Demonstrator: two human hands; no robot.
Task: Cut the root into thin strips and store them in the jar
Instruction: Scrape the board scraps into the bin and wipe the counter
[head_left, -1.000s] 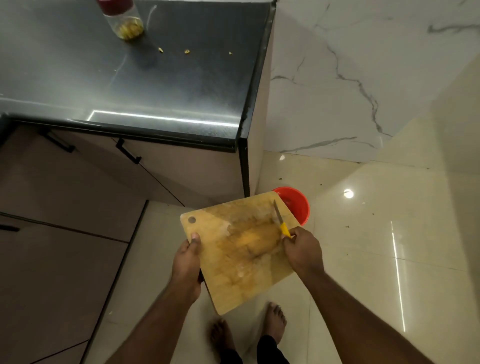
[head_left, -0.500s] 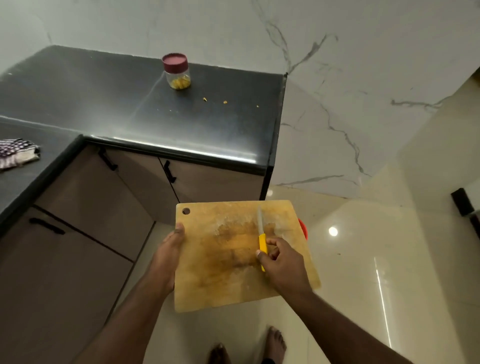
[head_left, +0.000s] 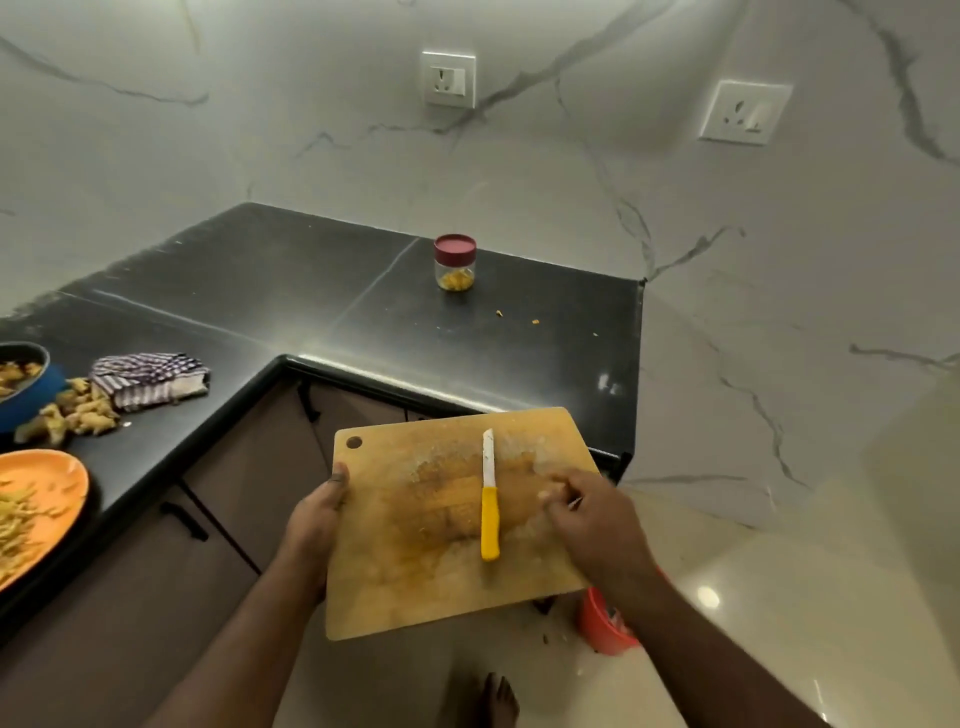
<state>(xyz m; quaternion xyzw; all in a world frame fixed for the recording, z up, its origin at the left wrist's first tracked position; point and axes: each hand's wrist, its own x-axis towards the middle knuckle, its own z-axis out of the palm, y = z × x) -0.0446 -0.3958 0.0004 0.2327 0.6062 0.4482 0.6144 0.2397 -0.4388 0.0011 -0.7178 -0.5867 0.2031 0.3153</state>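
I carry a stained wooden cutting board (head_left: 415, 571) in front of the counter corner. My left hand (head_left: 314, 519) grips its left edge, thumb on top. A yellow-handled knife (head_left: 489, 514) lies loose on the board, blade pointing away. My right hand (head_left: 592, 525) hovers over the board's right edge with fingers loosely curled, blurred, holding nothing. The jar (head_left: 455, 262), red lid on and yellow pieces inside, stands on the black counter (head_left: 311, 291). Cut strips (head_left: 15, 525) lie on an orange plate (head_left: 47, 488) at the left. Whole roots (head_left: 78, 410) lie in a pile behind it.
A blue bowl (head_left: 26, 395) and a striped cloth (head_left: 148, 379) lie near the roots. A few yellow scraps (head_left: 535, 321) dot the counter right of the jar. A red bin (head_left: 602, 623) stands on the floor under the board's right corner. Cabinet fronts run below the counter.
My view rose from the floor to the counter and wall. The board came up level from over the red bin. My right hand let the knife go onto the board.
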